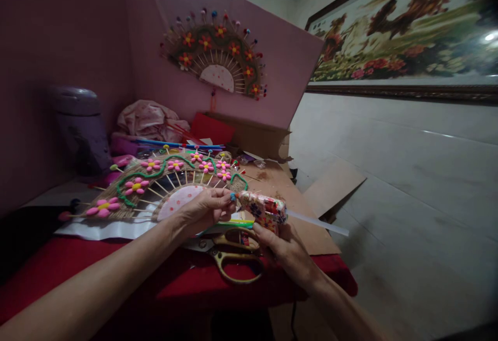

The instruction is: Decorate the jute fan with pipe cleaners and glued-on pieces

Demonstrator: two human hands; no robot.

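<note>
On the red-covered table (78, 268) lies a flower-studded fan craft (155, 185). At its right edge, the left hand (208, 207) pinches its fingertips at the nozzle of a floral-patterned glue gun (262, 210), which the right hand (286, 250) grips from beneath, above yellow-handled scissors (233, 263).

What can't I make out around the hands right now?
Head view:
- What the left hand pinches at the tip of the right hand's glue gun: too small, hidden in its grip.
- Blades of scissors: under the hands.
- Left end of fan: lost in shadow.
- painting: cut by right edge.
</note>
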